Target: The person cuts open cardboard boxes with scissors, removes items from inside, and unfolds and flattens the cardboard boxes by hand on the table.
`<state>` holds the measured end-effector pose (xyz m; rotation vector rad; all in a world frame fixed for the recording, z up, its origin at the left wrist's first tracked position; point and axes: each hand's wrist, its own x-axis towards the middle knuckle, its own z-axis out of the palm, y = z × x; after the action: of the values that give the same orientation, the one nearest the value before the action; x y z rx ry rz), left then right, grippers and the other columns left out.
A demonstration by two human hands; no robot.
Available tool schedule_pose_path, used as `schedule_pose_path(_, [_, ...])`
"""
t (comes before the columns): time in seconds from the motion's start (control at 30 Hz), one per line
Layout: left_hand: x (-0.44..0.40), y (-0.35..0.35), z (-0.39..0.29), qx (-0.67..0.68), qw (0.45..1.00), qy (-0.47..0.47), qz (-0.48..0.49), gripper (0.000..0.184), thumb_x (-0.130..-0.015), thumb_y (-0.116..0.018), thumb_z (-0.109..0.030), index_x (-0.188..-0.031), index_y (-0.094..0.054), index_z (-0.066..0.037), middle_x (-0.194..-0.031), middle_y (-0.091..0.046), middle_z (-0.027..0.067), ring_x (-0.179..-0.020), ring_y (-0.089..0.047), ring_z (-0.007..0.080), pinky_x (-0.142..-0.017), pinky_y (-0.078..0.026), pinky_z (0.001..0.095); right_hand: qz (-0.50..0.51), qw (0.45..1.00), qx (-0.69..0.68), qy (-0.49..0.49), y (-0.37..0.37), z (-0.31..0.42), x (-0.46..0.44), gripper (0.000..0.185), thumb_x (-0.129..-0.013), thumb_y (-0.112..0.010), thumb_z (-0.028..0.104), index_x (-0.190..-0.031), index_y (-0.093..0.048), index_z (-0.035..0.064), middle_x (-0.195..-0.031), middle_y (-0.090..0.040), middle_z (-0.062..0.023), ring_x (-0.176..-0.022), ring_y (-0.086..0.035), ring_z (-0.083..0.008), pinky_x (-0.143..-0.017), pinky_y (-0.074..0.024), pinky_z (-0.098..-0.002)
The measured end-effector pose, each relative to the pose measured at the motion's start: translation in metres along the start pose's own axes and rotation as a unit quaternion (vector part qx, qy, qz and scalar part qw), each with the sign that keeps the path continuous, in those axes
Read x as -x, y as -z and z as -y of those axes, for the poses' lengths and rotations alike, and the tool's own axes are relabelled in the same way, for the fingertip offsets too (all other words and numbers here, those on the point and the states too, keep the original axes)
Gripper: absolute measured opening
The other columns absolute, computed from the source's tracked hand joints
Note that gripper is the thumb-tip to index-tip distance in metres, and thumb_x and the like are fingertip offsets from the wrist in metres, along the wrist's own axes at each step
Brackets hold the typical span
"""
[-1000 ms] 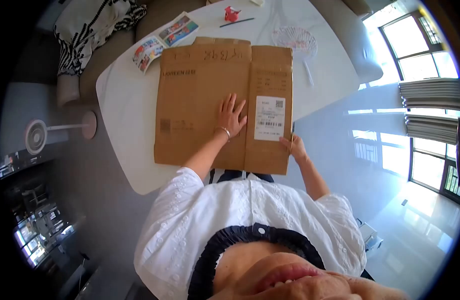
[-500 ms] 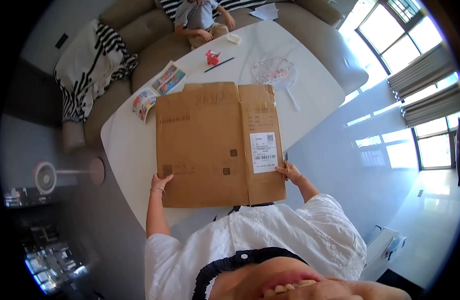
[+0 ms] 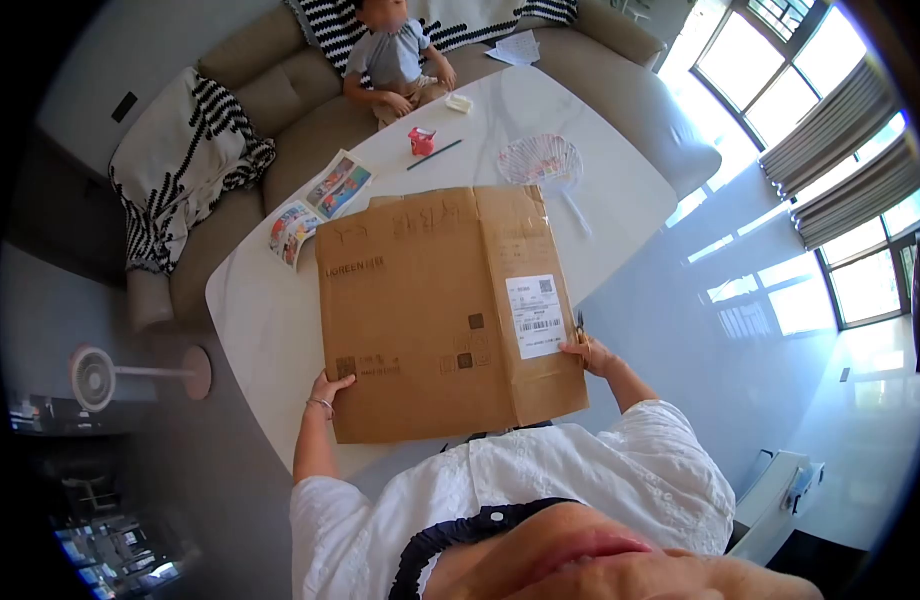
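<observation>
A flattened brown cardboard box, with printed marks and a crease down its right side, is held in front of me over the table. On its right panel is a white shipping label. My left hand grips the lower left edge, thumb on the front face and fingers hidden behind. My right hand grips the right edge beside the label, thumb in front. A pair of scissors is also in that hand, its tip pointing away from me; the handles are mostly covered.
On the white table lie an open picture book, a red figure, a dark pencil and a clear hand fan. Another person sits on the sofa opposite. A standing fan is left.
The view has tipped up, showing more of the person on the sofa. The cardboard has turned slightly, its right side nearer me, and both hands keep their hold on it.
</observation>
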<state>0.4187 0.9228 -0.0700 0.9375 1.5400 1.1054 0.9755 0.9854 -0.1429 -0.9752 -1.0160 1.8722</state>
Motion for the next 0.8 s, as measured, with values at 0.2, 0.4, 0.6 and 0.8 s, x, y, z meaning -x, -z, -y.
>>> schedule_pose_path(0.2, [0.021, 0.008, 0.019, 0.006, 0.998, -0.048, -0.027, 0.045, -0.071, -0.074, -0.005, -0.110, -0.052, 0.001, -0.101, -0.063, 0.0100, -0.089, -0.062, 0.0210, -0.079, -0.053, 0.0343, -0.013, 0.998, -0.020, 0.060, -0.024, 0.005, 0.039, 0.046, -0.077, -0.072, 0.014, -0.118, -0.054, 0.0014, -0.108, -0.062, -0.0069, -0.098, -0.059, -0.0175, -0.087, -0.0478, -0.0312])
schedule_pose_path(0.4, [0.086, 0.022, 0.069, 0.036, 0.993, -0.056, -0.100, 0.044, -0.072, -0.073, -0.005, -0.111, -0.053, -0.001, -0.102, -0.063, 0.0093, -0.090, -0.062, 0.0210, -0.080, -0.051, 0.0335, 0.013, 0.995, 0.072, 0.073, -0.028, -0.006, 0.025, 0.043, -0.077, -0.072, 0.012, -0.115, -0.056, 0.0008, -0.105, -0.063, -0.0066, -0.093, -0.060, -0.0147, -0.084, -0.0486, -0.0290])
schedule_pose_path(0.6, [0.174, 0.060, 0.103, 0.089, 0.985, -0.065, -0.131, 0.047, -0.072, -0.072, -0.004, -0.115, -0.052, 0.000, -0.107, -0.061, 0.0107, -0.094, -0.061, 0.0217, -0.083, -0.050, 0.0334, 0.047, 0.989, 0.125, 0.069, -0.098, -0.003, 0.062, 0.036, -0.078, -0.071, 0.013, -0.110, -0.060, 0.0010, -0.100, -0.065, -0.0062, -0.086, -0.062, -0.0120, -0.081, -0.0495, -0.0273])
schedule_pose_path(0.8, [0.319, 0.212, 0.202, 0.132, 0.982, -0.050, -0.122, 0.044, -0.073, -0.071, -0.003, -0.113, -0.053, 0.000, -0.107, -0.061, 0.0110, -0.094, -0.060, 0.0232, -0.084, -0.049, 0.0340, 0.004, 0.984, 0.165, 0.071, -0.265, -0.106, 0.185, 0.033, -0.078, -0.070, 0.008, -0.109, -0.060, 0.0020, -0.101, -0.065, -0.0056, -0.087, -0.061, -0.0118, -0.082, -0.0492, -0.0269])
